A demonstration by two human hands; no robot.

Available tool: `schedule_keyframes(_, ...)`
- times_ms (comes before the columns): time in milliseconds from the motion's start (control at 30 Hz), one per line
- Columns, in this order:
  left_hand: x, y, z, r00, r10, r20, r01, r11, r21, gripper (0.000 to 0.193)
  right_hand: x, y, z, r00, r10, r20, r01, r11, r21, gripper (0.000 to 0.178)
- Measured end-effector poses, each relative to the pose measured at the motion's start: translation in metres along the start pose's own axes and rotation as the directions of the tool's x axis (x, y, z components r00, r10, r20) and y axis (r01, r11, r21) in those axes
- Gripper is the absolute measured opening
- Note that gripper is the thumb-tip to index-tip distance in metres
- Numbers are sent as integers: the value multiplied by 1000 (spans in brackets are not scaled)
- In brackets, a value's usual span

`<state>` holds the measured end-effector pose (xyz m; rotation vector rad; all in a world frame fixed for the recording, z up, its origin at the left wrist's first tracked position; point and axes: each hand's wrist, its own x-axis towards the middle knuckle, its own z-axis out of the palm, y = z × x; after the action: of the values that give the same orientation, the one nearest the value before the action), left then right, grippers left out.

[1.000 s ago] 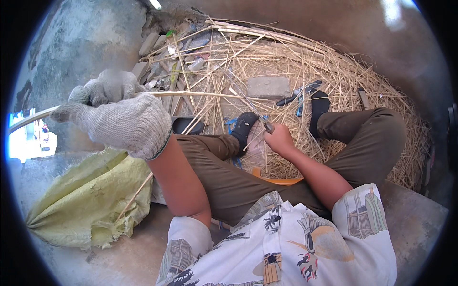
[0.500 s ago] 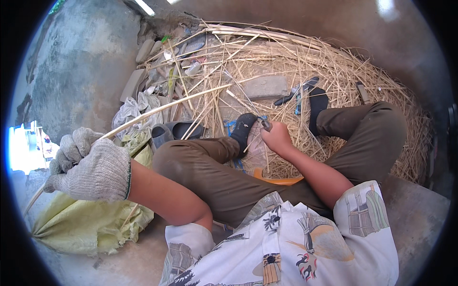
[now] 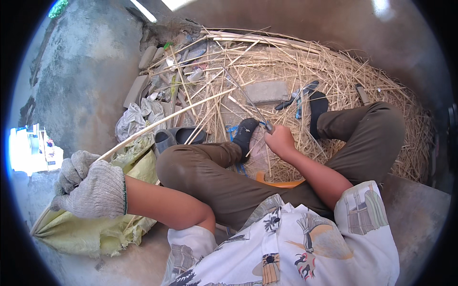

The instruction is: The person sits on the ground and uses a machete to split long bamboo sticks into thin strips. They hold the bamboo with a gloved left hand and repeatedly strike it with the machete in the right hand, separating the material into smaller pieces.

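My left hand [image 3: 90,186], in a grey knitted glove, is closed round a long pale bamboo strip [image 3: 157,123]. The strip runs from beyond the glove up and right, its far end over the scattered strips. My bare right hand [image 3: 280,139] grips the handle of a knife [image 3: 254,106] between my legs. Its long thin blade points up and left, close to the strip's far end. Just left of the handle is my black-socked foot [image 3: 245,133]; the other socked foot [image 3: 318,107] lies farther right.
Shavings and strips [image 3: 343,81] cover the floor ahead. A brick [image 3: 267,92] lies among them, beside a black-handled tool [image 3: 298,95]. Grey slippers [image 3: 183,135], plastic bags [image 3: 136,119] and a yellow-green woven sack [image 3: 95,233] are at left. Walls rise at left and behind.
My left hand has sunk slightly, and the bamboo strip has shifted a little with it. The knife in my right hand has turned, so its blade now shows plainly. The view has tilted slightly.
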<state>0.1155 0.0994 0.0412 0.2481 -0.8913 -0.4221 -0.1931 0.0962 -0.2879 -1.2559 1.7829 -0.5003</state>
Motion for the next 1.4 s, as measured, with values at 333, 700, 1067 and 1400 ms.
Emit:
schedule_keyframes(333, 5, 42, -11, 979, 187, -78, -176, 975, 136, 45, 4, -2, -2, 997, -26, -75, 29, 998, 48, 25)
schedule_keyframes(700, 12, 64, -27, 1000, 14, 8, -14, 1000, -4, 44, -6, -13, -4, 939, -340, -52, 333, 937, -107, 27)
schedule_keyframes(1067, 19, 84, -45, 997, 13, -80, -13, 1000, 6, 39, 14, 4, -9, 987, 98, -128, -93, 995, 48, 29)
schedule_keyframes(1400, 22, 98, -66, 987, -48, -151, 44, 999, -28, 52, -3, -2, -3, 963, -221, -153, 216, 975, -47, 23)
